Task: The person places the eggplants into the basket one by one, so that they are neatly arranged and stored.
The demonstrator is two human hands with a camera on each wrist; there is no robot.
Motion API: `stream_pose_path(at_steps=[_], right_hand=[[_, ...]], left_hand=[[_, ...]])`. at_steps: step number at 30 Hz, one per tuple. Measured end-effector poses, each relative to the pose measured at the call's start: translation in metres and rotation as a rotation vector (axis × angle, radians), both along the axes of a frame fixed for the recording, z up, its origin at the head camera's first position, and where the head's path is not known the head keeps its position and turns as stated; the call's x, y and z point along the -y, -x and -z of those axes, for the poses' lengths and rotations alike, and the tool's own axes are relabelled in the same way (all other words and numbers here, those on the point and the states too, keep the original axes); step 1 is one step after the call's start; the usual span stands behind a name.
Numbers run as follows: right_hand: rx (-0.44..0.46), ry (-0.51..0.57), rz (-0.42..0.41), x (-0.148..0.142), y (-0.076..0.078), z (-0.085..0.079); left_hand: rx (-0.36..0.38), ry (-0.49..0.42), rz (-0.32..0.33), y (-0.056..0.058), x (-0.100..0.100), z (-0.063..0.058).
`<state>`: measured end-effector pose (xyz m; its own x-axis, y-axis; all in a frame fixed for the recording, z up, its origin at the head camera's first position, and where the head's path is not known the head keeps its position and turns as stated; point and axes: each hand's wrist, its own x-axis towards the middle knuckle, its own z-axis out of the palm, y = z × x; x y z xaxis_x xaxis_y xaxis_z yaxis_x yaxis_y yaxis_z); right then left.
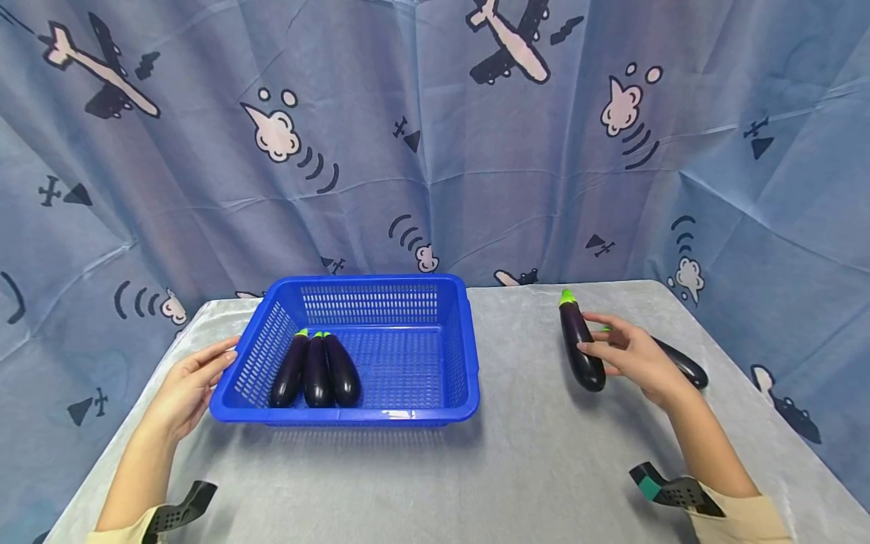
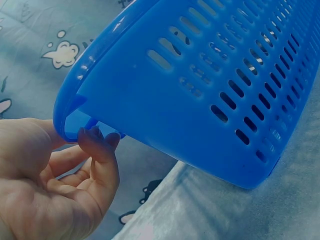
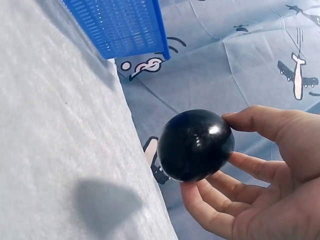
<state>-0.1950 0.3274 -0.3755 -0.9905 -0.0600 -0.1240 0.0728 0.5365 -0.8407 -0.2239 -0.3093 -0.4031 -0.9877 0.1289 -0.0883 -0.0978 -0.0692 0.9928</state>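
My right hand (image 1: 639, 359) holds a dark purple eggplant (image 1: 581, 347) with a bright green cap, thumb on one side and fingers on the other. In the right wrist view its rounded end (image 3: 196, 145) hangs above the table, its shadow apart from it. Behind that hand another eggplant (image 1: 683, 363) lies on the table, partly hidden. On the left, a blue plastic basket (image 1: 384, 415) holds three eggplants (image 1: 316, 374) side by side in its left part. My left hand (image 1: 186, 385) grips the basket's left rim (image 2: 67, 107), fingers curled at its edge.
A grey cloth-covered table (image 1: 530, 468) bears the basket and the loose eggplant. Behind it hangs a blue curtain (image 1: 381, 136) printed with airplanes and clouds. A black strap device (image 1: 673, 491) sits on my right wrist, another (image 1: 180, 514) on my left.
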Motion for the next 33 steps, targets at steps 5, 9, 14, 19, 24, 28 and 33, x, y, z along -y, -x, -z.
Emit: stream_pose_path(at_steps=[5, 9, 14, 19, 24, 28, 33], right_hand=[[-0.003, 0.007, -0.008, 0.005, -0.001, -0.004], [-0.012, 0.016, -0.018, 0.009, -0.003, -0.008], [-0.025, 0.011, -0.028, 0.014, -0.005, -0.011], [-0.033, 0.012, -0.038, 0.017, -0.007, -0.014], [-0.041, 0.023, -0.058, 0.020, -0.007, -0.016], [-0.049, 0.024, -0.068, 0.024, -0.007, -0.018], [-0.049, 0.029, -0.076, 0.029, -0.007, -0.022]], left_hand=[[0.000, -0.009, 0.002, 0.000, 0.000, 0.000], [0.005, -0.006, -0.002, 0.000, 0.000, 0.000], [0.004, -0.006, -0.002, 0.000, 0.000, -0.001], [0.002, 0.000, 0.001, 0.000, 0.000, -0.001], [-0.012, -0.007, -0.001, -0.001, 0.002, 0.000], [-0.036, -0.021, 0.010, -0.001, 0.002, 0.001], [-0.046, -0.032, 0.021, 0.000, 0.001, 0.000]])
